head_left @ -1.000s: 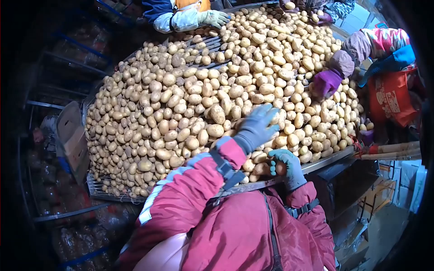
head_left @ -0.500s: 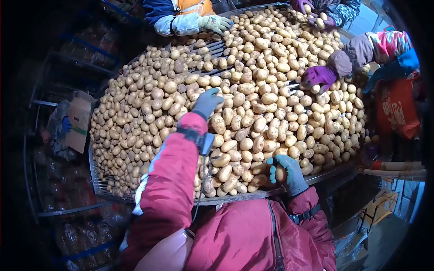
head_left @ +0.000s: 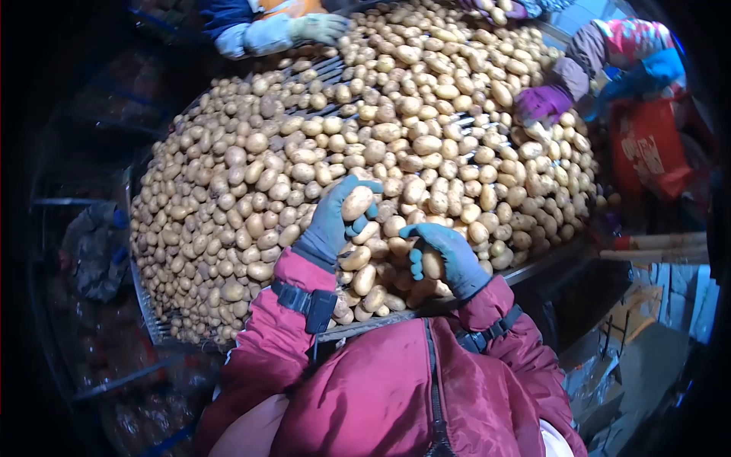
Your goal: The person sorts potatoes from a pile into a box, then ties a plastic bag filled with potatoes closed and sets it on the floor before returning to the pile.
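Observation:
My left hand (head_left: 327,217), in a grey-blue work glove, is closed around a pale oval potato (head_left: 356,203) held just above the heap. To its right, my right hand (head_left: 454,257) curls over another potato (head_left: 432,265) close to the near edge of the table. Beneath and around both hands spreads a thick layer of loose potatoes (head_left: 228,190) of mixed sizes. Parts of the slatted table top (head_left: 327,70) show between them. My fingers partly cover both held potatoes.
Across the table rests a co-worker's pale-gloved hand (head_left: 320,28). A purple-gloved hand (head_left: 544,103) of another person touches potatoes at the right, near a red bag (head_left: 647,148). More purple-gloved hands are at the far edge. A metal rim (head_left: 533,268) borders the near side.
My left hand has drawn back toward me and now holds a potato. My right hand has moved slightly left and up with its potato. The view has shifted a little.

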The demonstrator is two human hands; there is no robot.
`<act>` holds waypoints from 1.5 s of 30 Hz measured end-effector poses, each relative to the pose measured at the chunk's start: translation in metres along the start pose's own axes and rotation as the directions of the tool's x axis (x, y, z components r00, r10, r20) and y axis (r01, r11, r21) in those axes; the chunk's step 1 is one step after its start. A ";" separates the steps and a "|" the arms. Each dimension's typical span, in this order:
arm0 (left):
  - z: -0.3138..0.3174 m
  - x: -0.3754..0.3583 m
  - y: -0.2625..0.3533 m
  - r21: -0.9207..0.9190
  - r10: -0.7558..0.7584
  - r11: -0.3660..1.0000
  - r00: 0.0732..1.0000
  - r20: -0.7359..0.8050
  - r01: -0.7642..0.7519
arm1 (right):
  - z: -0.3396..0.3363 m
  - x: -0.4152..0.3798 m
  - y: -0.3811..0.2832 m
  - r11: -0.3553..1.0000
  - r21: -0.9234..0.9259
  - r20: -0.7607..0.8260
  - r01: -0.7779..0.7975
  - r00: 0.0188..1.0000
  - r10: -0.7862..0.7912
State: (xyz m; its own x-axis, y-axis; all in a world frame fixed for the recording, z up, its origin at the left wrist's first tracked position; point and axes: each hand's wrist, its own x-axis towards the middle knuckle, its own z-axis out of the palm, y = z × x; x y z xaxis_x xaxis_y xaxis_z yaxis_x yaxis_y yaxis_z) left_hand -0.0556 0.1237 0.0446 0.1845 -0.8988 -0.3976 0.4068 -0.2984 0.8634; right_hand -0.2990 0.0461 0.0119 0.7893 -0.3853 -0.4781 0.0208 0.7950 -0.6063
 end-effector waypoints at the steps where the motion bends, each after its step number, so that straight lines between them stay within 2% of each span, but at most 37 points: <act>1: 0.005 -0.003 0.000 -0.079 -0.103 0.992 0.994 -0.034 0.100 | 0.005 -0.005 -0.004 1.000 0.002 0.024 -0.023 0.999 0.023; 3: 0.040 -0.004 -0.020 0.203 0.020 0.979 0.995 -0.094 -0.001 | 0.014 0.001 0.010 0.985 0.134 -0.071 0.109 0.992 -0.100; 4: 0.035 0.004 -0.055 0.542 0.241 0.798 0.964 0.112 -0.263 | 0.013 -0.001 0.014 0.986 0.147 -0.021 0.083 0.997 -0.081; 5: 0.029 0.005 -0.091 0.631 0.194 0.715 0.953 0.235 -0.301 | 0.006 -0.006 0.017 0.985 0.159 0.020 0.060 0.998 -0.064; 6: 0.066 -0.009 -0.081 0.471 0.072 0.871 0.986 0.152 -0.137 | -0.005 -0.014 0.019 0.985 0.149 -0.041 0.090 0.996 -0.085; 7: 0.099 -0.022 -0.064 0.294 -0.083 0.954 0.992 0.094 0.052 | -0.016 -0.024 0.020 0.983 0.137 -0.097 0.120 0.990 -0.107; 9: 0.103 -0.024 -0.081 0.286 -0.038 0.957 0.961 0.274 -0.044 | -0.028 -0.052 0.024 0.984 0.059 -0.285 0.167 0.948 -0.144; 11: 0.121 -0.029 -0.077 0.327 -0.064 0.941 0.909 0.413 -0.082 | -0.050 -0.072 0.038 0.958 0.152 -0.252 0.245 0.946 -0.202; 12: 0.122 -0.025 -0.087 0.272 -0.163 0.961 0.883 0.439 0.043 | -0.053 -0.095 0.039 0.957 0.029 -0.379 0.290 0.889 -0.258; 13: 0.122 -0.020 -0.099 0.217 -0.251 0.962 0.850 0.462 0.166 | -0.057 -0.125 0.033 0.966 0.037 -0.410 0.255 0.886 -0.218; 14: 0.122 -0.018 -0.112 0.229 -0.310 0.946 0.844 0.437 0.229 | -0.075 -0.139 0.044 0.939 -0.022 -0.465 0.344 0.828 -0.314; 15: 0.134 -0.025 -0.098 0.197 -0.252 0.964 0.860 0.444 0.181 | -0.092 -0.157 0.058 0.916 0.015 -0.538 0.402 0.775 -0.331; 16: 0.132 -0.028 -0.094 0.332 -0.240 0.938 0.873 0.425 0.096 | -0.163 -0.169 0.052 0.542 -0.575 0.087 0.613 0.704 -0.704; 17: 0.133 -0.029 -0.087 0.271 -0.213 0.959 0.846 0.489 0.084 | -0.181 -0.207 0.064 0.419 -0.871 -0.187 0.255 0.616 -0.765; 18: 0.125 -0.027 -0.086 0.312 -0.133 0.948 0.815 0.564 -0.061 | -0.203 -0.237 0.064 0.255 -0.966 -0.241 -0.045 0.516 -0.822; 19: 0.111 -0.024 -0.105 0.371 -0.125 0.926 0.868 0.480 -0.072 | -0.229 -0.259 0.058 0.185 -0.959 -0.265 -0.216 0.438 -0.859; 20: 0.110 -0.021 -0.092 0.440 -0.255 0.897 0.871 0.419 0.051 | -0.258 -0.278 0.051 0.180 -0.934 -0.291 -0.307 0.368 -0.883; 21: 0.094 -0.019 -0.104 0.356 -0.151 0.935 0.908 0.391 0.002 | -0.281 -0.290 0.043 0.239 -0.916 -0.339 -0.321 0.304 -0.890; 23: 0.053 0.007 -0.106 0.593 0.086 0.728 0.904 0.419 -0.344 | -0.293 -0.290 0.030 0.373 -0.893 -0.431 -0.251 0.238 -0.871; 24: 0.051 0.007 -0.066 0.544 0.061 0.813 0.959 0.277 -0.209 | -0.288 -0.279 0.026 0.410 -0.889 -0.452 -0.204 0.251 -0.856; 25: 0.026 0.020 -0.059 0.516 0.187 0.811 0.958 0.219 -0.276 | -0.272 -0.263 0.022 0.430 -0.888 -0.460 -0.163 0.278 -0.843; 26: 0.006 0.030 -0.045 0.602 0.264 0.757 0.962 0.072 -0.253 | -0.248 -0.243 0.019 0.436 -0.891 -0.452 -0.123 0.324 -0.831; 27: -0.021 0.044 -0.028 0.734 0.331 0.638 0.943 0.011 -0.232 | -0.221 -0.220 0.017 0.414 -0.905 -0.419 -0.101 0.385 -0.823; 28: -0.059 0.068 -0.024 0.771 0.427 0.599 0.901 -0.077 -0.217 | -0.188 -0.192 0.016 0.401 -0.914 -0.378 -0.053 0.466 -0.800; 29: -0.069 0.070 0.003 0.786 0.422 0.602 0.891 -0.166 -0.139 | -0.156 -0.163 0.016 0.405 -0.914 -0.336 0.008 0.542 -0.770; 30: -0.107 0.093 0.004 0.805 0.465 0.586 0.852 -0.241 -0.092 | -0.124 -0.137 0.015 0.531 -0.841 -0.361 0.107 0.620 -0.697; 31: -0.121 0.103 0.020 0.946 0.566 0.322 0.806 -0.173 -0.023 | -0.095 -0.118 0.006 0.821 -0.530 -0.486 0.211 0.718 -0.499; 32: -0.140 0.114 0.027 0.948 0.592 0.317 0.789 -0.168 -0.037 | -0.078 -0.097 0.005 0.931 -0.301 -0.577 0.207 0.738 -0.350; 33: -0.151 0.127 0.033 0.991 0.617 0.135 0.781 -0.103 0.024 | -0.067 -0.084 0.005 0.827 -0.517 -0.427 0.220 0.771 -0.472; 35: -0.171 0.154 0.032 1.000 0.626 0.028 0.780 -0.021 0.005 | -0.064 -0.061 0.011 0.810 -0.565 -0.364 0.157 0.833 -0.416; 36: -0.178 0.177 0.030 0.999 0.491 -0.021 0.871 -0.032 0.049 | -0.057 -0.054 0.008 0.877 -0.458 -0.384 0.149 0.856 -0.346; 37: -0.171 0.184 0.026 0.999 0.488 -0.013 0.872 -0.039 0.052 | -0.044 -0.046 0.000 0.930 -0.343 -0.394 0.134 0.878 -0.272; 39: -0.156 0.192 0.019 0.971 0.399 -0.216 0.917 -0.008 0.102 | -0.046 -0.032 0.004 0.936 -0.326 -0.339 0.132 0.908 -0.246; 40: -0.168 0.204 0.013 0.972 0.429 -0.221 0.903 0.021 0.083 | -0.046 -0.025 0.005 0.962 -0.258 -0.333 0.089 0.927 -0.174; 43: -0.141 0.198 0.047 0.947 0.195 -0.279 0.975 -0.104 0.157 | -0.036 -0.006 0.003 0.981 -0.192 -0.280 0.028 0.957 -0.082; 44: -0.141 0.195 0.044 0.945 0.267 -0.283 0.960 -0.084 0.162 | -0.029 0.002 0.000 0.990 -0.139 -0.251 0.031 0.966 -0.066; 45: -0.141 0.189 0.040 0.969 0.367 -0.208 0.929 -0.050 0.134 | -0.021 0.010 -0.004 0.995 -0.088 -0.219 0.035 0.974 -0.054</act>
State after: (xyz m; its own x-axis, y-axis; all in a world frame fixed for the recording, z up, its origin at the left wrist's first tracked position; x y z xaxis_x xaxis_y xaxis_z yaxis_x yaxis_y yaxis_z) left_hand 0.1213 -0.0132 -0.0396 0.3654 -0.9284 -0.0679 -0.9266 -0.3697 0.0683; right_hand -0.3041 0.0291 -0.0040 0.6335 -0.5208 -0.5722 -0.0057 0.7364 -0.6765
